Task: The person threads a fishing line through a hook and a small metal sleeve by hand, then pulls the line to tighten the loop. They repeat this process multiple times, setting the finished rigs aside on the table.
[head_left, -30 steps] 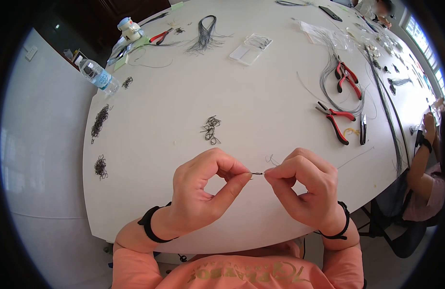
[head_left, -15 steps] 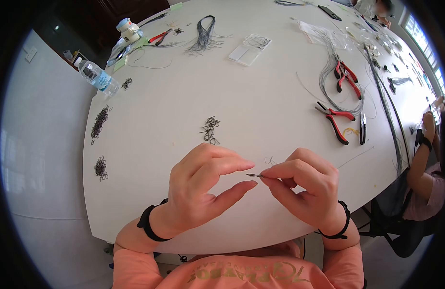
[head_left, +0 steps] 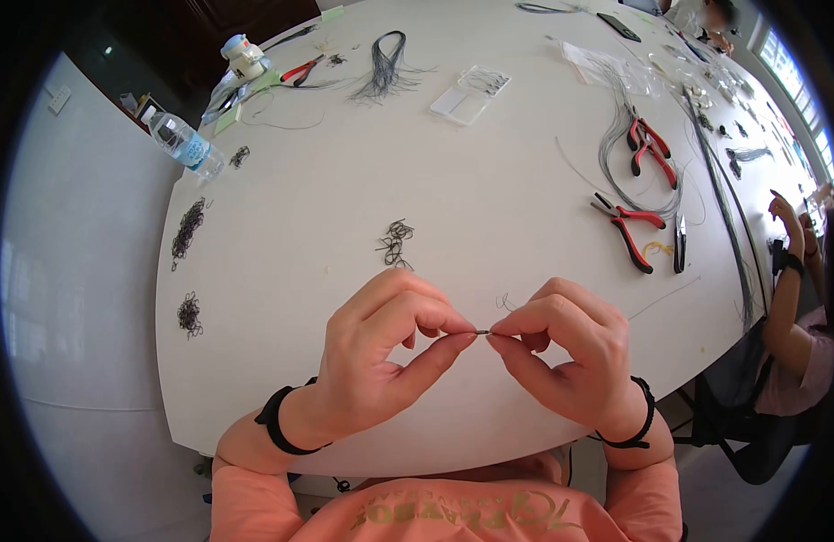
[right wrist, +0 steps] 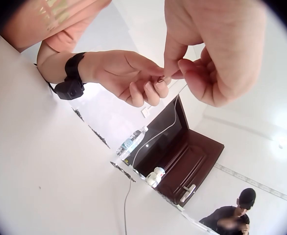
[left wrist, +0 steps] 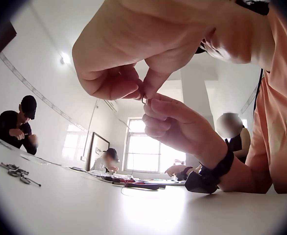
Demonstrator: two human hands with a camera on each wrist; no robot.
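Observation:
In the head view my left hand (head_left: 381, 339) and right hand (head_left: 571, 348) meet fingertip to fingertip above the table's near part. Between them is a small dark wire loop (head_left: 482, 332), its left end pinched by the left thumb and forefinger, its right end by the right ones. Most of it is hidden by the fingertips; a tiny curved bit of the wire loop (left wrist: 144, 99) shows in the left wrist view. A long thin grey strand (right wrist: 126, 205) trails down by the right hand in the right wrist view. Just beyond the left hand lies a loose pile of dark wire loops (head_left: 397, 242).
Red-handled pliers (head_left: 632, 230) lie at the right beside slim black-handled cutters (head_left: 680, 242), with a second pair of pliers (head_left: 652, 152) behind. Dark piles (head_left: 189, 314) and a water bottle (head_left: 184, 144) line the left edge. A clear plastic box (head_left: 471, 93) stands farther back.
Half a second ago the left fingers were spread apart around the wire loop while the right hand held it. Now the left thumb and forefinger have closed on it again.

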